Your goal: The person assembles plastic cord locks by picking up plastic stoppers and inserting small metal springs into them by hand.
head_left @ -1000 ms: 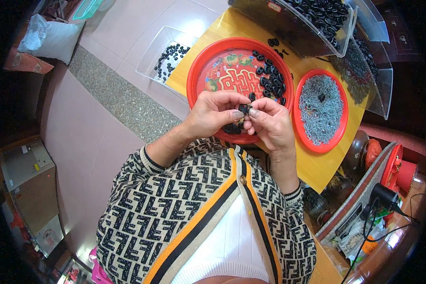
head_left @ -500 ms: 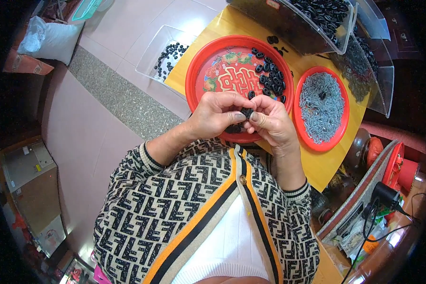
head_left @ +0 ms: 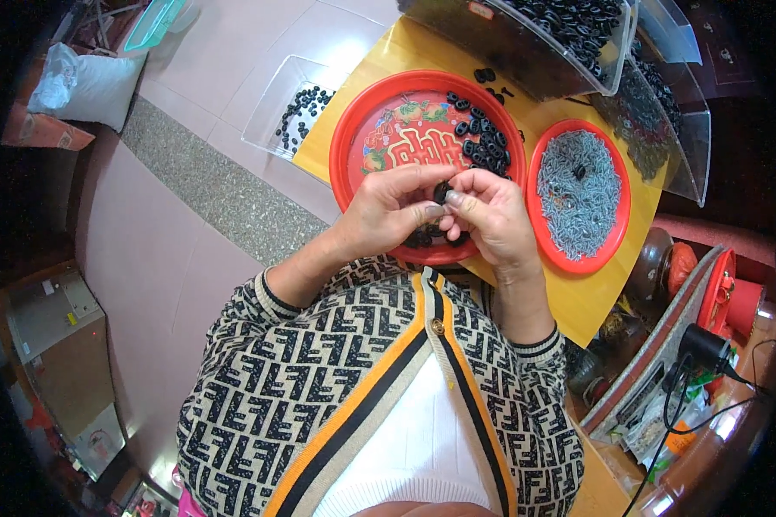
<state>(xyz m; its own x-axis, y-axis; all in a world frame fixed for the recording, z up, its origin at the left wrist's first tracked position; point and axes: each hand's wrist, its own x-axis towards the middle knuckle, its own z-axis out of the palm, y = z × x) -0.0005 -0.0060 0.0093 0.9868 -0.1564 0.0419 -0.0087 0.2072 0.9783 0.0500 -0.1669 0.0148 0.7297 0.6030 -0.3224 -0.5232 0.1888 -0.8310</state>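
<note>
Over the near side of a round red tray (head_left: pixel 343 129), my two hands meet at the fingertips. Between them is a small black oval plastic piece (head_left: pixel 441 191), pinched by my left hand (head_left: pixel 390 208) and my right hand (head_left: pixel 497 215) together. Fingers cover much of it, so its details are hidden. Loose black plastic pieces (head_left: pixel 490 146) lie along the tray's right side, and more sit beneath my hands. To the right, a red oval plate (head_left: pixel 536 211) holds a heap of small grey screws (head_left: pixel 582 211), with one dark piece resting on top.
Clear bins of black parts (head_left: pixel 569 34) stand at the back right of the yellow table (head_left: pixel 591 302). Beyond the table's left edge, a clear box (head_left: pixel 272 108) holds small black pieces. A black plug adapter with cables (head_left: pixel 705 346) is at the right.
The view has shifted slightly. My fingers have moved a little on the black piece, which now shows more between the fingertips. Both hands still hold it over the tray.
</note>
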